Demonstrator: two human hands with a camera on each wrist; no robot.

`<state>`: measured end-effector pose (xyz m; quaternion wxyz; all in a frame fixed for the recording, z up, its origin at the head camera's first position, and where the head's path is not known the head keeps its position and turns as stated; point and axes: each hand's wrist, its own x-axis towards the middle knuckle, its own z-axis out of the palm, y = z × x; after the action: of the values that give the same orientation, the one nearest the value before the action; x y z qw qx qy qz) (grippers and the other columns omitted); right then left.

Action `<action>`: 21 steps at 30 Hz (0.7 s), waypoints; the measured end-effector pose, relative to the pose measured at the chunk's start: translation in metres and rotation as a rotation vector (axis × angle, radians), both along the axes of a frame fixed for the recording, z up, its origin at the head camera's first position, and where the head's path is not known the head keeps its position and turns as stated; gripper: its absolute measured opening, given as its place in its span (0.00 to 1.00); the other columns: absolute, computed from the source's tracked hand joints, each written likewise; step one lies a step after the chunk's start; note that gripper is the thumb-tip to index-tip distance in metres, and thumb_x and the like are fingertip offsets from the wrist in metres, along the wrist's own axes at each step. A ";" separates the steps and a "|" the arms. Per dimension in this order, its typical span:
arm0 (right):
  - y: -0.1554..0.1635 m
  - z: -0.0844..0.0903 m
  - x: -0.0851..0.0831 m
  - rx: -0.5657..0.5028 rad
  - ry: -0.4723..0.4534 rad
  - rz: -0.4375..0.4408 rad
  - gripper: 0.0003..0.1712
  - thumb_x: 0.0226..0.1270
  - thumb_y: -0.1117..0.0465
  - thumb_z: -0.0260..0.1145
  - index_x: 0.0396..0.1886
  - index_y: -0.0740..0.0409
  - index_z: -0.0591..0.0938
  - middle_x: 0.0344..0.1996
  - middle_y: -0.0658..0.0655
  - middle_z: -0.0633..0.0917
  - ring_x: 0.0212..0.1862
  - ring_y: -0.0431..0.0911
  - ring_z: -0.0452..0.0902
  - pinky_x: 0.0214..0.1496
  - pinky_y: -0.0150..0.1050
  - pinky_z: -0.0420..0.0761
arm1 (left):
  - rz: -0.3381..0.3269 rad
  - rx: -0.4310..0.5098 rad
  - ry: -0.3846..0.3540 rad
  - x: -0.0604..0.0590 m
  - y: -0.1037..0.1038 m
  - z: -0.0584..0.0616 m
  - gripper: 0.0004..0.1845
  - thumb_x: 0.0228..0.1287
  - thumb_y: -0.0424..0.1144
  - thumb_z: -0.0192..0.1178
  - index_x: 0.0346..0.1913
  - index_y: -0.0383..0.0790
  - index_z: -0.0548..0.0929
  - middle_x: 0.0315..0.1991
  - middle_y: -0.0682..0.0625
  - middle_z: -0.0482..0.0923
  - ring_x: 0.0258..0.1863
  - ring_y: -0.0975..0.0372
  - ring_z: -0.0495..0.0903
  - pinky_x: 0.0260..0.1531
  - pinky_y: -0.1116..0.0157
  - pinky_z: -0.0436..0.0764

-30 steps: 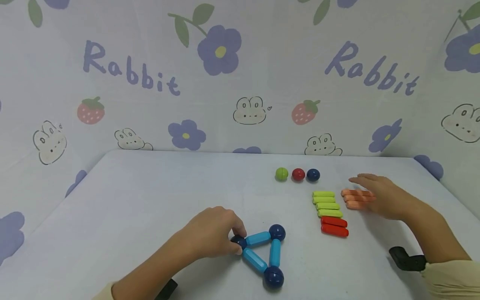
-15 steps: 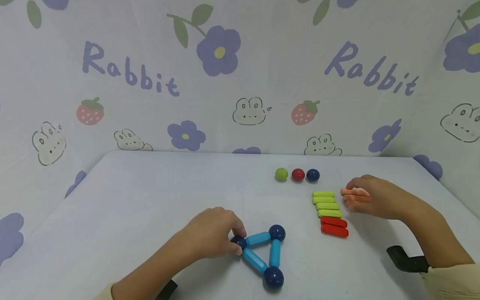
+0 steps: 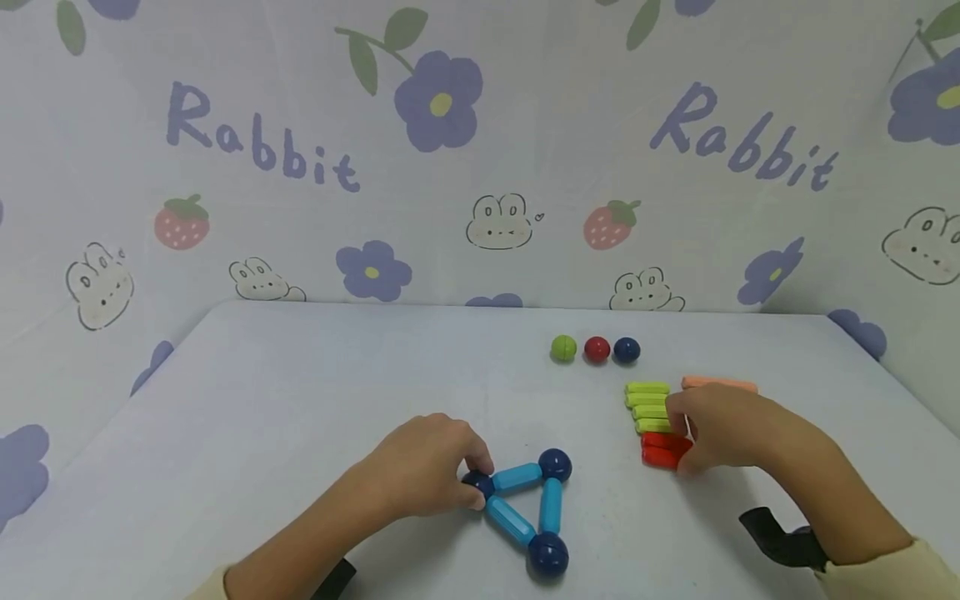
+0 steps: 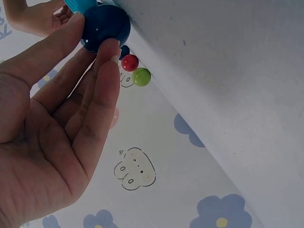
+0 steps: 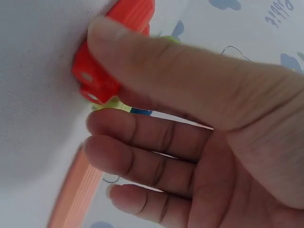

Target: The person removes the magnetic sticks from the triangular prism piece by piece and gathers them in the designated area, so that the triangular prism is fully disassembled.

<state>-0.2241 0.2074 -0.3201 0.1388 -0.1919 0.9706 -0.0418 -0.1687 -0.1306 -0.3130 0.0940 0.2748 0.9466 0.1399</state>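
In the head view, my left hand (image 3: 427, 467) pinches the dark blue ball (image 3: 476, 480) at the left corner of a flat triangle. Light blue magnetic rods (image 3: 551, 505) form its sides, and dark blue balls (image 3: 547, 555) its other corners. The left wrist view shows that ball (image 4: 107, 27) between thumb and fingertips. Over on the right, my right hand (image 3: 738, 429) has thumb and index finger around the ends of two red magnetic rods (image 3: 662, 457). Up close in the right wrist view, the thumb lies across the red rods (image 5: 97, 76).
Yellow-green rods (image 3: 647, 400) lie directly behind the red ones. An orange rod (image 3: 720, 383) shows beyond the right hand, which hides the others. Farther back sit a green ball (image 3: 564, 348), a red ball (image 3: 597, 350) and a dark blue ball (image 3: 627, 350) on the white table (image 3: 300, 375).
My right hand has moved from the orange rods left and nearer to the red rods, which have shifted slightly. The left hand and triangle stay in place.
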 end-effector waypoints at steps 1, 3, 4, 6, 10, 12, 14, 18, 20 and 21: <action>0.000 0.000 0.000 0.002 0.008 0.006 0.18 0.47 0.58 0.83 0.33 0.51 0.81 0.26 0.49 0.76 0.34 0.44 0.71 0.33 0.38 0.79 | 0.000 0.000 -0.001 0.000 0.000 0.000 0.12 0.54 0.42 0.77 0.43 0.47 0.92 0.33 0.62 0.84 0.36 0.67 0.76 0.42 0.64 0.79; -0.001 -0.001 0.000 0.007 0.014 0.004 0.18 0.47 0.59 0.83 0.33 0.51 0.81 0.27 0.49 0.75 0.33 0.45 0.72 0.33 0.38 0.79 | -0.002 0.001 -0.001 0.000 0.000 0.000 0.12 0.54 0.42 0.77 0.43 0.47 0.92 0.33 0.62 0.84 0.36 0.67 0.77 0.42 0.64 0.79; -0.002 -0.001 0.000 0.010 0.017 0.005 0.18 0.48 0.60 0.83 0.34 0.51 0.81 0.27 0.49 0.75 0.33 0.45 0.72 0.33 0.38 0.79 | -0.003 0.002 -0.002 0.000 0.000 -0.001 0.12 0.54 0.41 0.77 0.43 0.47 0.92 0.33 0.62 0.84 0.36 0.67 0.77 0.42 0.64 0.79; -0.005 0.000 0.002 0.011 0.023 0.002 0.18 0.49 0.59 0.82 0.35 0.51 0.80 0.26 0.49 0.75 0.33 0.45 0.72 0.32 0.38 0.78 | -0.005 0.004 0.000 0.000 0.000 -0.001 0.12 0.54 0.41 0.77 0.43 0.47 0.92 0.33 0.62 0.84 0.36 0.67 0.77 0.42 0.64 0.79; -0.019 0.007 0.014 -0.084 0.032 0.074 0.15 0.54 0.56 0.80 0.36 0.47 0.81 0.23 0.47 0.74 0.30 0.41 0.71 0.29 0.34 0.74 | -0.001 0.004 -0.002 0.000 -0.001 -0.002 0.12 0.54 0.42 0.77 0.43 0.47 0.92 0.33 0.62 0.84 0.36 0.67 0.77 0.42 0.64 0.79; -0.033 0.013 0.024 -0.179 0.001 0.158 0.12 0.59 0.54 0.77 0.38 0.46 0.82 0.22 0.44 0.75 0.29 0.39 0.71 0.30 0.33 0.74 | 0.002 0.006 -0.001 0.000 -0.001 -0.003 0.12 0.54 0.42 0.77 0.42 0.47 0.92 0.33 0.62 0.84 0.36 0.67 0.77 0.42 0.64 0.79; -0.050 0.018 0.037 -0.271 -0.055 0.258 0.09 0.62 0.55 0.75 0.40 0.44 0.83 0.24 0.41 0.76 0.30 0.37 0.72 0.33 0.32 0.77 | 0.005 0.008 -0.003 0.000 -0.001 -0.003 0.12 0.53 0.43 0.78 0.41 0.47 0.92 0.31 0.62 0.84 0.36 0.67 0.77 0.40 0.65 0.78; -0.086 0.018 0.067 -0.293 -0.155 0.378 0.10 0.65 0.53 0.73 0.45 0.41 0.85 0.31 0.37 0.78 0.35 0.34 0.75 0.39 0.31 0.80 | -0.001 0.044 -0.019 0.002 -0.003 -0.003 0.11 0.49 0.43 0.80 0.34 0.46 0.91 0.26 0.63 0.81 0.30 0.69 0.76 0.34 0.68 0.77; -0.100 0.014 0.078 -0.220 -0.145 0.396 0.13 0.63 0.51 0.74 0.47 0.39 0.86 0.33 0.37 0.76 0.34 0.33 0.73 0.38 0.29 0.79 | -0.005 0.063 -0.037 0.003 -0.003 -0.002 0.11 0.48 0.43 0.80 0.32 0.45 0.90 0.23 0.63 0.80 0.27 0.70 0.75 0.31 0.69 0.76; -0.105 0.011 0.082 -0.181 -0.125 0.404 0.13 0.62 0.50 0.75 0.46 0.39 0.86 0.33 0.38 0.75 0.33 0.33 0.72 0.36 0.29 0.78 | -0.007 0.073 -0.044 0.003 -0.003 -0.002 0.11 0.47 0.43 0.81 0.31 0.44 0.90 0.22 0.63 0.79 0.25 0.70 0.75 0.29 0.70 0.76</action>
<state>-0.1422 0.1029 -0.3091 0.1867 -0.3912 0.8942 -0.1118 -0.1658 -0.1336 -0.3150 0.1052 0.2783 0.9376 0.1801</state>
